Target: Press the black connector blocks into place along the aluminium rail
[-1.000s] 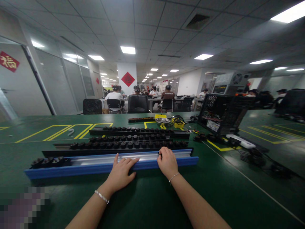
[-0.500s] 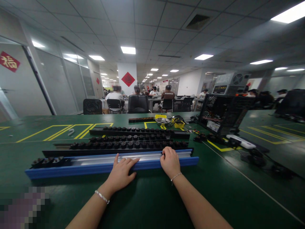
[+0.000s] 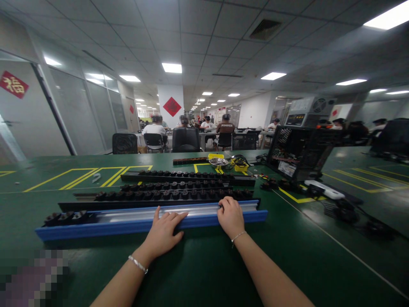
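A long blue channel (image 3: 128, 229) with a shiny silver inner floor lies across the table in front of me. Several black socket modules (image 3: 65, 217) sit in its left end. My left hand (image 3: 164, 230) rests on the channel's middle, fingers spread and holding nothing. Further right, my right hand (image 3: 231, 216) is curled over the channel with the fingers pressed together. A small dark bit shows at its fingertips, too hidden to name. Just behind the channel are black strips fitted with rows of round sockets (image 3: 166, 195).
An open computer case (image 3: 300, 153) stands at the back right, with a white power strip (image 3: 324, 189) and dark cables before it. A metal bowl (image 3: 218, 162) sits behind the strips. Yellow tape lines mark the green table (image 3: 204, 273). People sit at far desks.
My right hand has shifted very slightly to the right along the channel, its fingers still curled. My left hand keeps its spread pose on the channel.
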Demonstrator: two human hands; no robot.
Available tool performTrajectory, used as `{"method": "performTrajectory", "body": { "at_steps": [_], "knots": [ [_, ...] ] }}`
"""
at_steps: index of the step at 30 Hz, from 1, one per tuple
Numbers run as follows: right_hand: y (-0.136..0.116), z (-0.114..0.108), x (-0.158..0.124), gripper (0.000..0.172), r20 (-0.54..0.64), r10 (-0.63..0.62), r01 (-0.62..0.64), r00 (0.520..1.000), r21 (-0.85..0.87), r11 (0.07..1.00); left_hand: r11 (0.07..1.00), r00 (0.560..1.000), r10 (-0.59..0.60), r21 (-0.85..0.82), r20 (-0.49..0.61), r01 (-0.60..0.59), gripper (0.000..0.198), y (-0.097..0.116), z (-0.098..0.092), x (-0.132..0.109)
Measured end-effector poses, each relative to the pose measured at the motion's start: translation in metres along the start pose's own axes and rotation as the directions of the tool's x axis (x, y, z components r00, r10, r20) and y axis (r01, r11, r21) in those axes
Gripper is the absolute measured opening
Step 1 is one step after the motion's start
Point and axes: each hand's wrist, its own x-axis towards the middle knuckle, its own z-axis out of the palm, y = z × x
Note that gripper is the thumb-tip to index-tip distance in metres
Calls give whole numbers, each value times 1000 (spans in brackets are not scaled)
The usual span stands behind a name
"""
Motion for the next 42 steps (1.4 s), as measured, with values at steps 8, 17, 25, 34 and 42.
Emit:
{"method": "performTrajectory", "body": {
  "at_steps": [8,17,25,34,42],
  "knots": [
    [6,-2,1,19,4,26,-26,1000,-3,1000,1000,1000,-5,-1,8,5,56,-1,1,1],
    [11,-5,3,18,7,49,-48,999,-18,999,1000,1000,0,-8,4,0,55,-1,0,1],
    [25,-7,6,18,-31,86,-88,996,-61,994,1000,1000,12,26,-1,-12,56,-3,3,1],
    [28,-9,7,18,-36,107,-110,994,-74,991,1000,1000,-4,6,6,4,55,-1,2,1],
    [29,-9,7,19,-33,122,-124,992,-75,989,1000,1000,1,1,8,-1,55,-2,1,1]
  ]
}}
